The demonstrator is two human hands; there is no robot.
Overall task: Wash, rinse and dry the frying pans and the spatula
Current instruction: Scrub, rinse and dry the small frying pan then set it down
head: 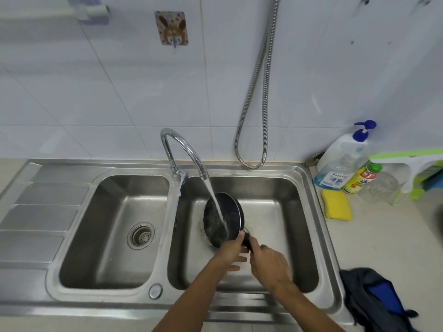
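A small black frying pan (pixel 221 220) is held tilted on its side in the right basin of the steel sink (pixel 309 212). Water runs from the curved tap (pixel 182 149) onto the pan's inside. My right hand (pixel 269 262) grips the pan's black handle. My left hand (pixel 231 254) rests against the pan's lower rim beside the handle, fingers spread. No other pan and no spatula are in sight.
The left basin (pixel 115 233) holds only its drain strainer. A yellow sponge (pixel 335 208), soap and detergent bottles (pixel 345 161) and a green-and-white squeegee (pixel 414 168) stand on the right counter. A dark blue cloth (pixel 374 298) lies at the front right. A metal hose (pixel 256 92) hangs on the wall.
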